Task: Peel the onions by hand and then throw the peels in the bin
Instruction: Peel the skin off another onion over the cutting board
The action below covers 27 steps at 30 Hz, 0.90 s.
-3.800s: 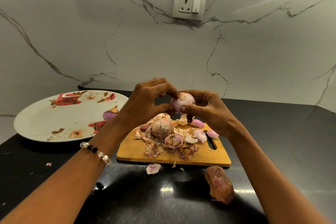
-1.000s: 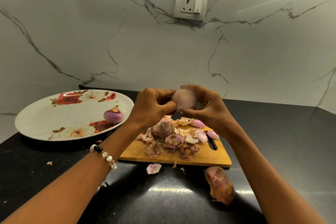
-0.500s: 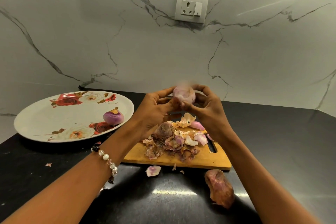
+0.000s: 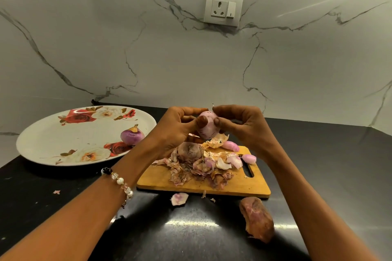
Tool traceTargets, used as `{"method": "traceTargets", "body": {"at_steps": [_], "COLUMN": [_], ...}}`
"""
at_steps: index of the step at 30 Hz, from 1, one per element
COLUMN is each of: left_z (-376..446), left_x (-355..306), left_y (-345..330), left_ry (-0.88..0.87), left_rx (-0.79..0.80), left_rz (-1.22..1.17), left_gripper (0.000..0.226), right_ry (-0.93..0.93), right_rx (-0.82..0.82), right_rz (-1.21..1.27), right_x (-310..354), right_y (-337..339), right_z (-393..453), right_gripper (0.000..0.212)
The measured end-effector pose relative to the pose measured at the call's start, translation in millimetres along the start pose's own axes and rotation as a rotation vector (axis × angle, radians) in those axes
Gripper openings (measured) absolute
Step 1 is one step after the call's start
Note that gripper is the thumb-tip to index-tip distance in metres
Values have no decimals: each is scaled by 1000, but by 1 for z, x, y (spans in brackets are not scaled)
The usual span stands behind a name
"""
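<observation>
A flowered plate (image 4: 63, 133) sits at the bench's (image 4: 328, 165) left edge, against the back wall. On its right side lies a peeled purple onion (image 4: 132, 135) with a dry tip. A small skin scrap (image 4: 56, 192) lies on the bench in front of the plate.

The left hand (image 4: 176, 129), with a bead bracelet (image 4: 118, 182) on its wrist, holds a pale pink onion (image 4: 207, 124) above the back of the board (image 4: 244, 186); its thumb presses on the onion's front and its fingers curl over the top. The right hand (image 4: 244, 125) holds the same onion from the other side, thumb on the front and fingers curled behind. Both grips are closed around that onion.

Below the hands, the wooden board lies mid-bench with a heap of peels (image 4: 201, 167) covering its back half. An unpeeled onion (image 4: 189, 150) sits in the heap, and pink onion pieces (image 4: 249, 158) lie near the board's slot handle. A peel piece (image 4: 179, 198) lies just off the board's front edge. Further right, near the front edge of the bench, lies a brown unpeeled onion (image 4: 257, 221). A wall socket (image 4: 223, 8) is set in the marble wall above.
</observation>
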<state>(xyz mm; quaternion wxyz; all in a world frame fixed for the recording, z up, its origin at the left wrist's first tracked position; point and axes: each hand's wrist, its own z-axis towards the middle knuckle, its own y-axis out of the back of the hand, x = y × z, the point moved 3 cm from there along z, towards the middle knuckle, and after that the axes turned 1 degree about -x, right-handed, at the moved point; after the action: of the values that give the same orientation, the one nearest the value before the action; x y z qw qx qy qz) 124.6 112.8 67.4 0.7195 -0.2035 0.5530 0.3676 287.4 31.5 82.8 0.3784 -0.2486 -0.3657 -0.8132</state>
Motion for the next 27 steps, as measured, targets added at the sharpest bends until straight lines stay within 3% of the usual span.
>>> {"method": "traceTargets", "body": {"at_steps": [4, 8, 21, 27], "left_z": [-2, -2, -4, -2], "left_x": [-1, -5, -13, -15], "left_y": [-1, -1, -4, 0], "left_ry": [-90, -137, -216, -184], "left_rx": [7, 39, 26, 35], "left_rz": [298, 407, 470, 452], "left_gripper": [65, 64, 81, 83], "right_ry": [63, 91, 237, 222], "right_rx": [39, 86, 82, 52], "right_rz": [-169, -244, -451, -459], "right_x": [0, 6, 15, 13], "right_y": [-1, 0, -11, -15], "right_z": [0, -2, -4, -4], "right_gripper": [33, 35, 56, 51]}}
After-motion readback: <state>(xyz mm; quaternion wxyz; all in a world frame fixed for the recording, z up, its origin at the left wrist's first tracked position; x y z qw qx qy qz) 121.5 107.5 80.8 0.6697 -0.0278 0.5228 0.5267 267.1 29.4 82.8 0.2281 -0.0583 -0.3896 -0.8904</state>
